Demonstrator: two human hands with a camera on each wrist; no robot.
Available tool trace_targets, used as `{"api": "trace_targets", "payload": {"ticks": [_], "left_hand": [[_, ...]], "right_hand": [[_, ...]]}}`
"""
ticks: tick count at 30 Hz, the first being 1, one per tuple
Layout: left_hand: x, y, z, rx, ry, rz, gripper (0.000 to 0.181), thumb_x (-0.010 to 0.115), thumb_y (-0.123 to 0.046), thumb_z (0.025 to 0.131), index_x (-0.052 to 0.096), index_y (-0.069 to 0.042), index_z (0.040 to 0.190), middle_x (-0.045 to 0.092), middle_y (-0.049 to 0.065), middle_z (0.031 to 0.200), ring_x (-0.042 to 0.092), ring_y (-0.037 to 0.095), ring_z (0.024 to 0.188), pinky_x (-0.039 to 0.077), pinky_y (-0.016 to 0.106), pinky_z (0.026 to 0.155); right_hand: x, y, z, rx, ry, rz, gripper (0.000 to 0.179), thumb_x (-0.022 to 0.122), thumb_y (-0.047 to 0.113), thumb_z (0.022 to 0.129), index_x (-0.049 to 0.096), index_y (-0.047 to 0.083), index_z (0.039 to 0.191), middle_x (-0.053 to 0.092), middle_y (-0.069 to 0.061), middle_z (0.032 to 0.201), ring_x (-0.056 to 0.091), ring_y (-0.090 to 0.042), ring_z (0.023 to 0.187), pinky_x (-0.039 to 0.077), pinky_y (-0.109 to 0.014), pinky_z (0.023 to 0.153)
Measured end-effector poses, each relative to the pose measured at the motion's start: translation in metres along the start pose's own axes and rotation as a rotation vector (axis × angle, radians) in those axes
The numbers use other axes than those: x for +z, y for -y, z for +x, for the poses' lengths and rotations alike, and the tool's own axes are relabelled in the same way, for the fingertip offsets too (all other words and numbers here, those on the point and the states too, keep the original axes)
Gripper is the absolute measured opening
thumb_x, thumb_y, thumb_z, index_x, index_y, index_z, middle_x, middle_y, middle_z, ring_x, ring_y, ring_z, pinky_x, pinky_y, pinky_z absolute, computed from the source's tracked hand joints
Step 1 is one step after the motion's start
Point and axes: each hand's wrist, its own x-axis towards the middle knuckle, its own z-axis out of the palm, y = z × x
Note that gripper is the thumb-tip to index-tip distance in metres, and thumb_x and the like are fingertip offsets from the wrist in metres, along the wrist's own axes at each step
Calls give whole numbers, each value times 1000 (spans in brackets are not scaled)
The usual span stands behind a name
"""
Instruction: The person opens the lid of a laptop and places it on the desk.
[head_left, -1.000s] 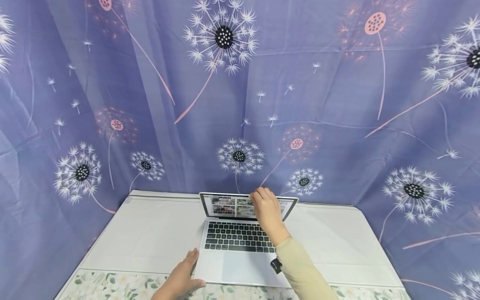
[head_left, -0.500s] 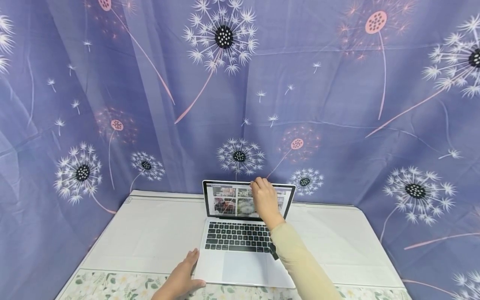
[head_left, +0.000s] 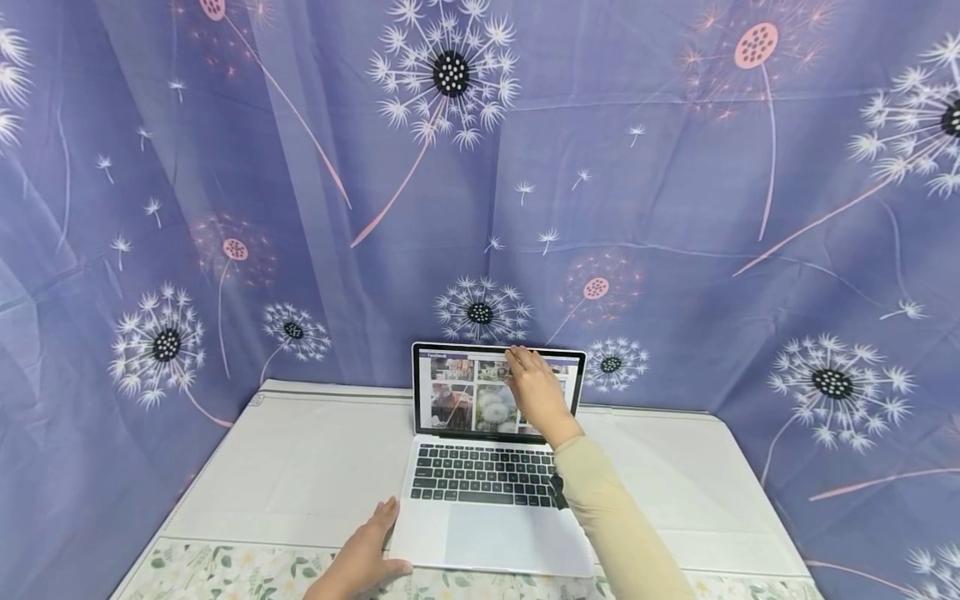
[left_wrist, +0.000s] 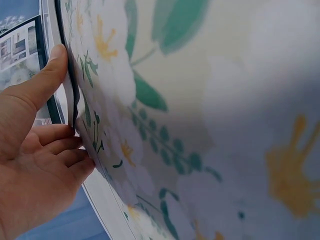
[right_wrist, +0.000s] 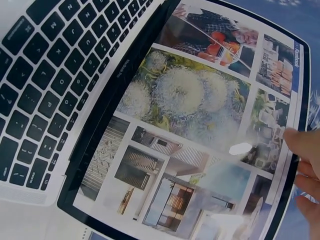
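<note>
A silver laptop [head_left: 487, 537] with black keys lies on the table, its lit screen [head_left: 495, 400] raised and showing a page of photos. My right hand [head_left: 538, 392] is at the screen's top edge, right of centre. In the right wrist view its thumb [right_wrist: 302, 144] lies over the front of the bezel, with the other fingers bent at the edge. My left hand [head_left: 363, 546] holds the front left corner of the base, thumb at the front edge, fingers along the left side. In the left wrist view its thumb [left_wrist: 50, 72] lies against the laptop's edge.
The table has a white cover [head_left: 315, 467] and a floral cloth [head_left: 240, 571] along its front. A purple curtain [head_left: 375, 167] with dandelion prints hangs close behind and at both sides. A small black object [head_left: 558, 492] sits at the right wrist.
The screen has swung up from a low tilt to nearly upright, my right hand rising with its top edge. My left hand has stayed at the base's corner.
</note>
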Motion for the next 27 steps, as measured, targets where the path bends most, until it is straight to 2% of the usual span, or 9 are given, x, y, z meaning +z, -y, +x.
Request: {"api": "trace_targets", "payload": {"ticks": [3, 7, 14, 21, 27], "left_hand": [[-1, 0, 0, 3, 0, 2, 106, 82, -44, 56, 41, 7, 141, 36, 26, 148, 30, 43, 138, 28, 60, 109], [-1, 0, 0, 4, -3, 2, 106, 82, -43, 56, 42, 7, 140, 36, 26, 147, 30, 43, 138, 28, 60, 109], [0, 1, 0, 22, 11, -14, 106, 81, -45, 57, 41, 8, 140, 36, 27, 148, 29, 44, 138, 27, 61, 109], [0, 1, 0, 19, 17, -19, 107, 81, -46, 57, 41, 8, 140, 35, 27, 148, 29, 44, 138, 27, 61, 109], [0, 3, 0, 18, 17, -16, 106, 82, -46, 58, 41, 8, 140, 35, 27, 148, 29, 45, 138, 27, 61, 109]], "right_hand": [[1, -5, 0, 19, 91, 11, 56, 68, 15, 91, 46, -4, 139, 44, -20, 145, 39, -36, 135, 26, -47, 116], [4, -10, 0, 42, 173, 6, 65, 66, 22, 93, 37, -2, 145, 34, -17, 152, 29, -36, 141, 20, -50, 118], [14, -17, 4, 97, 294, -19, 69, 55, 31, 99, 22, 3, 152, 18, -12, 159, 14, -34, 146, 10, -51, 119], [15, -19, 11, 146, 369, -10, 66, 48, 34, 102, 19, 4, 153, 13, -10, 161, 10, -33, 147, 7, -50, 120], [13, -17, 15, 146, 395, -23, 67, 46, 37, 102, 17, 5, 153, 10, -10, 161, 8, -33, 147, 7, -51, 119]]}}
